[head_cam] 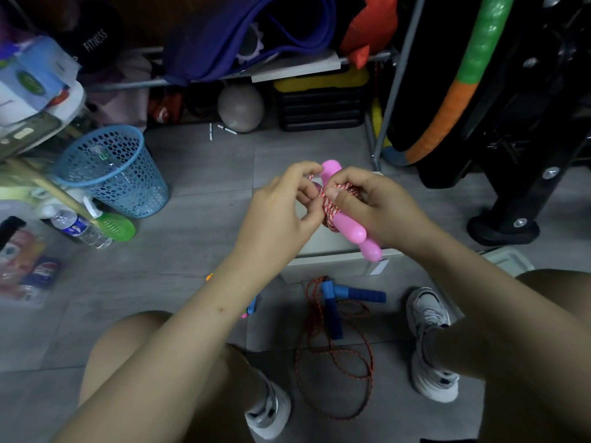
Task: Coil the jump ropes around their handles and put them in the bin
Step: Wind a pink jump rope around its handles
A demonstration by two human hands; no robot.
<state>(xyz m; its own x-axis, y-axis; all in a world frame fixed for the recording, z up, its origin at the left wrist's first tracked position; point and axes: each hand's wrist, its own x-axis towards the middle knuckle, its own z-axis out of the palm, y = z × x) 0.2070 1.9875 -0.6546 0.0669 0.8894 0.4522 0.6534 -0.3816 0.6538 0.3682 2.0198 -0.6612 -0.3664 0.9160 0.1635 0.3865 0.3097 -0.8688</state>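
On the floor (192, 174) between the person's two white sneakers lies a jump rope with two blue handles (339, 302), one pointing away to the right, the other running back toward the person; its red cord (335, 372) sprawls loose in loops nearer the person. Just beyond it stands a white bin (332, 262), mostly hidden by the hands. Above the bin, two pink handles (348, 225) are held side by side, long axis slanting from far-left to near-right, with red-and-white cord (329, 206) wound around their middle. The right hand (374, 206) grips the handles, thumb pressing the coils; the left hand (284, 203) pinches the cord's end. Farther left stands one blue mesh basket (112, 174), one water bottle beside it, label unreadable. On the far shelf a dark cap (96, 39) reads "FITNESS".
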